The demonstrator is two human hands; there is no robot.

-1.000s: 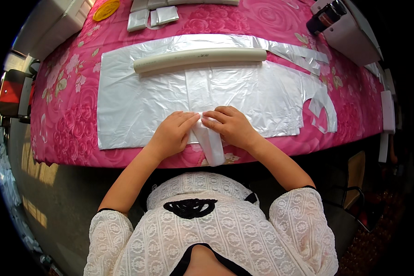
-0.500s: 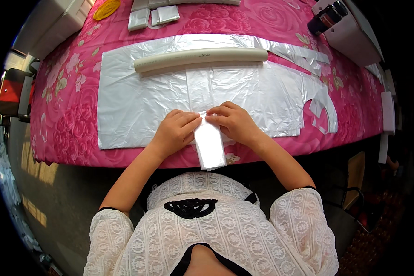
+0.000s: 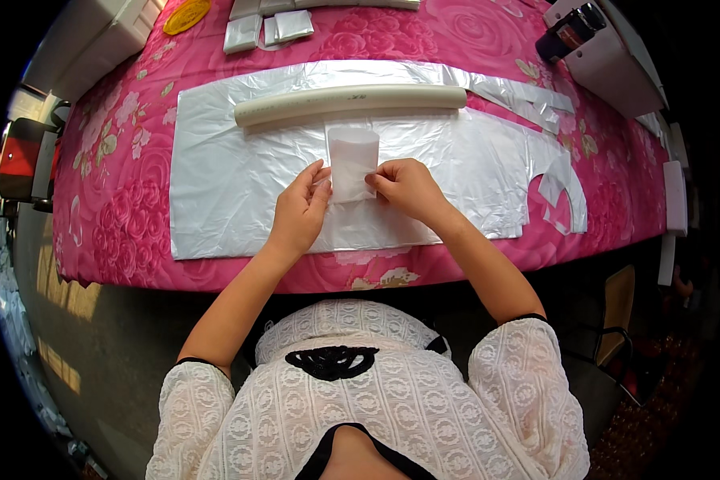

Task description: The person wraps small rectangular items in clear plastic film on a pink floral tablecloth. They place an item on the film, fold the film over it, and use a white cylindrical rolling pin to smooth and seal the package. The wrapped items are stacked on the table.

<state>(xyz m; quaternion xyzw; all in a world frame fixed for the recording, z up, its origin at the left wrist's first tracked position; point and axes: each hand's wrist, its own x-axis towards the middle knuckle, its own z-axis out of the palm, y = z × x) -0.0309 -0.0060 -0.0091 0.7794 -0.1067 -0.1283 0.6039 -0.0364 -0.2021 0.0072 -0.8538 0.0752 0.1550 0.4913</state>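
A folded piece of thin white translucent plastic (image 3: 354, 164), narrow and rectangular, is over the middle of the large plastic sheets. My right hand (image 3: 409, 189) pinches its right edge between thumb and fingers. At its left edge is my left hand (image 3: 300, 208), thumb and fingers apart, fingertips close to the plastic. The layered, silvery-white plastic sheets (image 3: 248, 192) lie spread beneath both hands. Across their far part rests a long cream-coloured tube (image 3: 348, 102).
The table has a pink rose-patterned cloth (image 3: 140, 232). Several folded white packets (image 3: 242, 34) lie at the far side near a yellow oval object (image 3: 186, 16). White boxes stand at both far corners, with a dark bottle (image 3: 570, 34) at the right. Cut plastic strips (image 3: 566, 190) lie at right.
The folded plastic has moved from the table's near edge, where it hung toward me, to farther over the sheets. My left hand's fingers have parted; my right hand pinches the right edge.
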